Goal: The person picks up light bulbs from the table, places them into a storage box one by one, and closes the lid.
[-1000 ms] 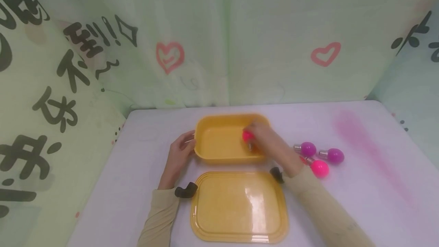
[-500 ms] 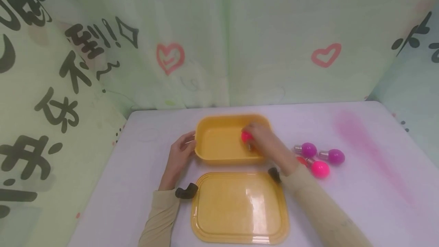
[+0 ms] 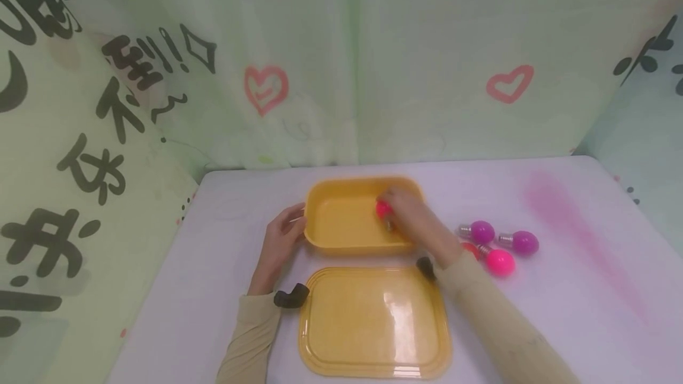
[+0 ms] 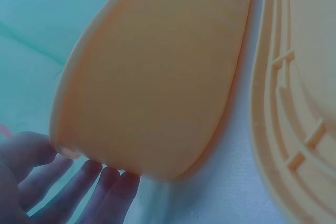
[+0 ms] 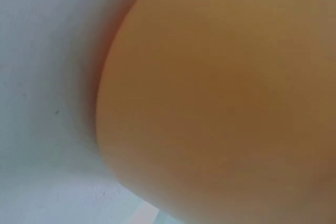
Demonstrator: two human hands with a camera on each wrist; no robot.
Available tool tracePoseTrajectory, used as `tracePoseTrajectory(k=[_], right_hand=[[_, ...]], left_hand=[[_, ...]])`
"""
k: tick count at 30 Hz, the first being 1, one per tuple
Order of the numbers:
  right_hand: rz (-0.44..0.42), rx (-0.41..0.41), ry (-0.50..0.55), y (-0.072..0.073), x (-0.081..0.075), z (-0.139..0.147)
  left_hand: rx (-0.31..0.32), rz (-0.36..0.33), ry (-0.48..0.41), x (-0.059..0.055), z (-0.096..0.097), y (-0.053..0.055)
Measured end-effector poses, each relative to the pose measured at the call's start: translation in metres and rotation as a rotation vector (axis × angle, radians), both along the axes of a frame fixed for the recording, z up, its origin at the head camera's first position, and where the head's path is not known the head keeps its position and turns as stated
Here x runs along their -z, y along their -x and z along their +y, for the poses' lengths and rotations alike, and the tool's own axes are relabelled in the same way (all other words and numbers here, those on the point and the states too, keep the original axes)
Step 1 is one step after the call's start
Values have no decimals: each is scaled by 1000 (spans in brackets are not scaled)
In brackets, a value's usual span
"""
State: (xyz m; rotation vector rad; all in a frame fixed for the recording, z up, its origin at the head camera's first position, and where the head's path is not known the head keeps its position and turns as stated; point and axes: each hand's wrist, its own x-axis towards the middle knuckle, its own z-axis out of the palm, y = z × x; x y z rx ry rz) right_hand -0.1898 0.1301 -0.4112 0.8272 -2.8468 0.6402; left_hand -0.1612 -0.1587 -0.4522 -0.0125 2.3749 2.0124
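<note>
A yellow plastic box [image 3: 341, 250] stands on the table with its hollow side facing up. My left hand [image 3: 283, 236] touches its left end; in the left wrist view the fingertips of that hand [image 4: 68, 187] lie against the box's outer end wall [image 4: 152, 77]. Inside the box at the right, my right hand [image 3: 411, 212] holds a pink light bulb [image 3: 382, 210], its metal screw base pointing down. Part of the bulb is hidden by the fingers. Only the box's wall [image 5: 210, 103] and the table show in the right wrist view; the right hand is out of sight there.
A yellow lid [image 3: 368, 319] lies flat in front of the box. To the right are two purple bulbs [image 3: 482, 232] [image 3: 525, 243], a pink bulb [image 3: 500, 263] and a red bulb [image 3: 470, 249] partly behind the right sleeve. A curtain [image 3: 427, 76] hangs behind the table.
My right hand and the pink bulb have shifted very slightly left inside the box. The left hand keeps its place at the box's end, and the lid and loose bulbs stay put.
</note>
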Motion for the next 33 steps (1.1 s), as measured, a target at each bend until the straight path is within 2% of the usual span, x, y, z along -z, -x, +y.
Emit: tracePoseTrajectory(k=[19, 30, 33], right_hand=[[-20, 29, -37, 5, 1, -3], [65, -9, -6, 3, -1, 3], [59, -7, 17, 1, -3, 4]], left_hand=[[9, -7, -17, 1, -2, 1], [-2, -2, -5, 1, 2, 2], [-7, 5, -9, 1, 2, 3]])
